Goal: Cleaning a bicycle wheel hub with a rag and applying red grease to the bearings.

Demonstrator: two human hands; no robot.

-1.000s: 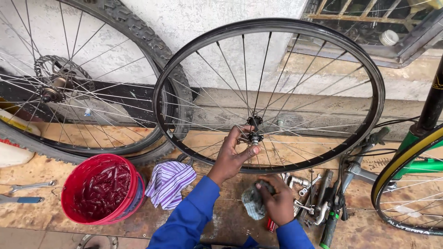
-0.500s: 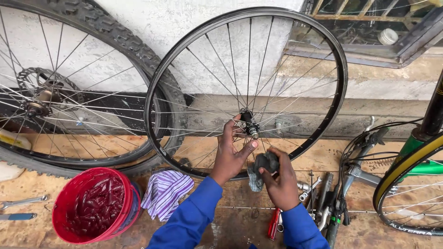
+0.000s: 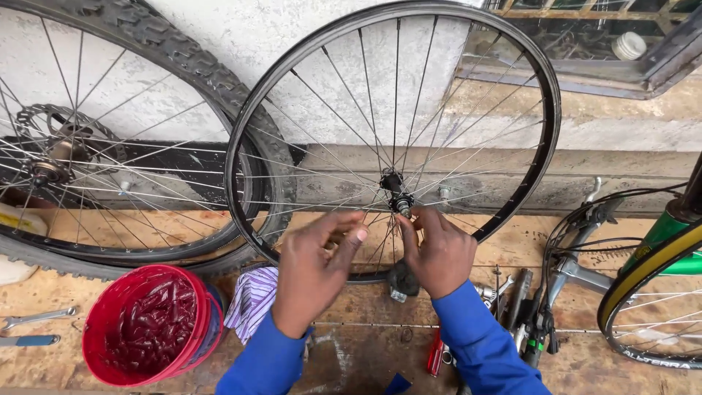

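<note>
The bare wheel rim [image 3: 307, 95] stands upright against the wall, and its hub [image 3: 395, 192] sits at the centre of the spokes, at 12 o'clock from both of your hands. The axle runs toward you, out of the plane of the wheel.

Your right hand [image 3: 437, 252] is the nearer one. Its fingertips [image 3: 418, 217] touch the near end of the axle, closed narrowly around it; whether they grip a small part there cannot be told. Your left hand [image 3: 314, 267] is just at 8 o'clock from the hub, fingers loosely curled with thumb and forefinger close together, holding nothing that shows. It lies in front of the lower spokes, apart from the hub.

The tyred wheel [image 3: 110, 146] overlaps the rim at 9 o'clock, so room on that side is tight. At 7 o'clock from your left hand stands the red bucket [image 3: 146, 325], with the striped cloth [image 3: 252, 300] just beside it. At 4 o'clock from your right hand lie loose tools [image 3: 512, 292], and the bicycle handlebar [image 3: 578, 241] stands at 3 o'clock. Open room lies on the wooden floor [image 3: 365, 351] between your forearms.
</note>
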